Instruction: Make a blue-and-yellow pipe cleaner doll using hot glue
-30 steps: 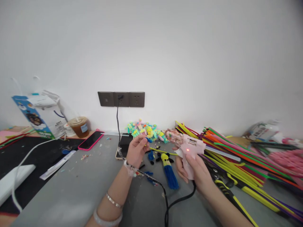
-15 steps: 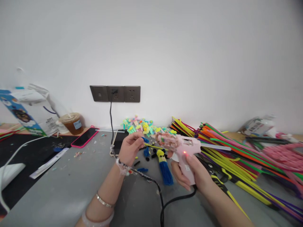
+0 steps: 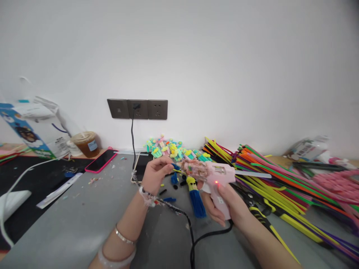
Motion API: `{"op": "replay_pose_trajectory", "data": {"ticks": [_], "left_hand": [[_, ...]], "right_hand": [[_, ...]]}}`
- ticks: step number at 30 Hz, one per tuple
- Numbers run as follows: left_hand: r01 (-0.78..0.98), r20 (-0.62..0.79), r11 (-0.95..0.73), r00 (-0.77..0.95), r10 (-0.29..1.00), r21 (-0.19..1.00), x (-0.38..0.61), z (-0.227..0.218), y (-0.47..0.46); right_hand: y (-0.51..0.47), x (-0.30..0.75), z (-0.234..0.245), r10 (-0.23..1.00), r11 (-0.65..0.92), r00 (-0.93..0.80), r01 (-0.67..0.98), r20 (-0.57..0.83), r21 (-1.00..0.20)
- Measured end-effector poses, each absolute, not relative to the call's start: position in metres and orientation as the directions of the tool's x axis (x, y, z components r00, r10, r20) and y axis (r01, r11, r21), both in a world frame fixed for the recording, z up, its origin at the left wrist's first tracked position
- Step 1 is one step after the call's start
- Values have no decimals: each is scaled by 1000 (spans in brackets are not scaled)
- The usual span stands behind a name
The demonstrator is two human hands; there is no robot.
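My right hand (image 3: pixel 224 203) is wrapped round the grip of a pink glue gun (image 3: pixel 220 175), with a glue stick (image 3: pixel 252 174) jutting from its back and a red light lit. The gun's glue-smeared nozzle end points left. In a pinch, my left hand (image 3: pixel 157 172) holds a small blue piece (image 3: pixel 175 166) with a thin yellow stem, close to the nozzle; whether they touch I cannot tell. Below the gun lies a yellow-and-blue pipe-cleaner figure (image 3: pixel 197 200). Small blue pieces (image 3: pixel 174 178) and black bits lie beside it. The gun's black cord (image 3: pixel 179 212) crosses my left wrist.
Pastel figures (image 3: pixel 174 149) are heaped against the wall. Pipe cleaners (image 3: pixel 269 186) spread over the right side, with yellow-and-black pliers (image 3: pixel 260 216) near my right forearm. To the left are a pink-cased phone (image 3: pixel 101 161), a drink cup (image 3: pixel 86 144) and a carton (image 3: pixel 30 130).
The glue gun has shifted slightly left, so its nozzle and the blue piece in my left hand are closer together. Both hands keep their holds.
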State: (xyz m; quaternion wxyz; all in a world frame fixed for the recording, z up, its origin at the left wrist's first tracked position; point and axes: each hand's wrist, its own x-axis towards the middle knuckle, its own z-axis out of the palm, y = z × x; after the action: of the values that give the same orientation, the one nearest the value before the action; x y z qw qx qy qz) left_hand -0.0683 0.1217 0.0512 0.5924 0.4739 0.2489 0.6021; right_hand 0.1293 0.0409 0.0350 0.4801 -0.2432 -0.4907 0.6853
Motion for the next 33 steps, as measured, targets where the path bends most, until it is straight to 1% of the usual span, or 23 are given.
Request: {"op": "replay_pose_trajectory", "data": {"ticks": [3,6,16,21,27,33], "left_hand": [[-472,274,-172,156,949,864,-69,51,122],[-470,267,-166,156,951,867,-69,51,122],[-490,286,-190,129,950,851,-69,52,121],[-522,256,-156,125,959,839,-69,55,120],[-534,275,-165,134,952,829,-70,56,120],[-529,288,-181,125,949,829,-72,56,121]], "right_hand": [[41,129,34,889,-61,-434,-430,147,-901],[41,130,33,892,-43,-427,-407,148,-912],[39,131,39,913,-53,-399,-321,85,-946],[40,131,37,910,-61,-407,-329,84,-942],[41,132,36,907,-46,-411,-324,96,-945],[39,132,38,907,-60,-413,-318,81,-946]]}}
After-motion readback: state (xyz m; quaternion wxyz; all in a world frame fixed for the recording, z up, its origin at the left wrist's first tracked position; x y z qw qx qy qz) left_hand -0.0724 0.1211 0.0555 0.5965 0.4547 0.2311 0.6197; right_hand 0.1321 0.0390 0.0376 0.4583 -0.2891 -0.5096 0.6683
